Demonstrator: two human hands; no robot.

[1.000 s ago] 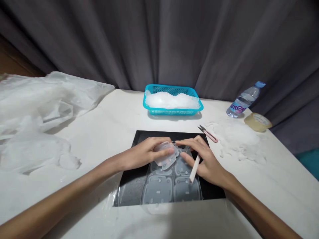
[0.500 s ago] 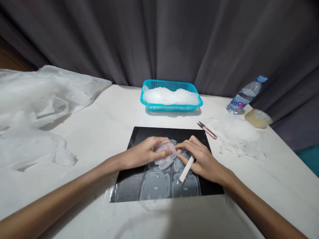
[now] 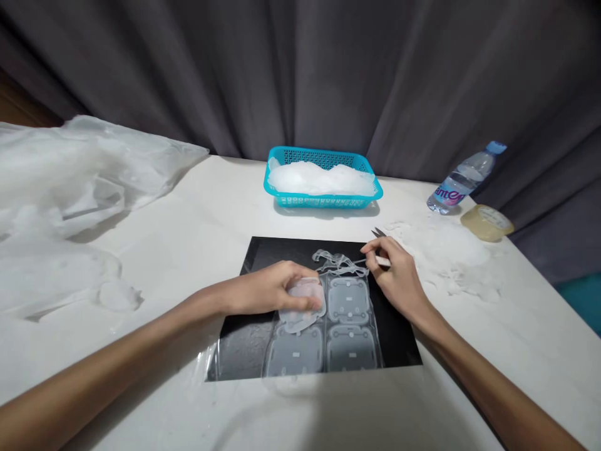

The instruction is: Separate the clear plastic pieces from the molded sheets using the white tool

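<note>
Clear plastic, a rounded piece, sits in the left hand, its fingers grasping it over the sheet; the thumb lies across its face, presumably to stop anything so thin slipping. The right hand has its fingers closed around a white tool whose thin end points towards tangled strips, a grip that looks suited to fine control. Under the sheet, a black mat probably makes clear edges easier to see. Partly hidden behind the right hand, snips lie within easy reach. Beyond, the blue basket stands back on the surface, seemingly leaving both arms room.
</note>
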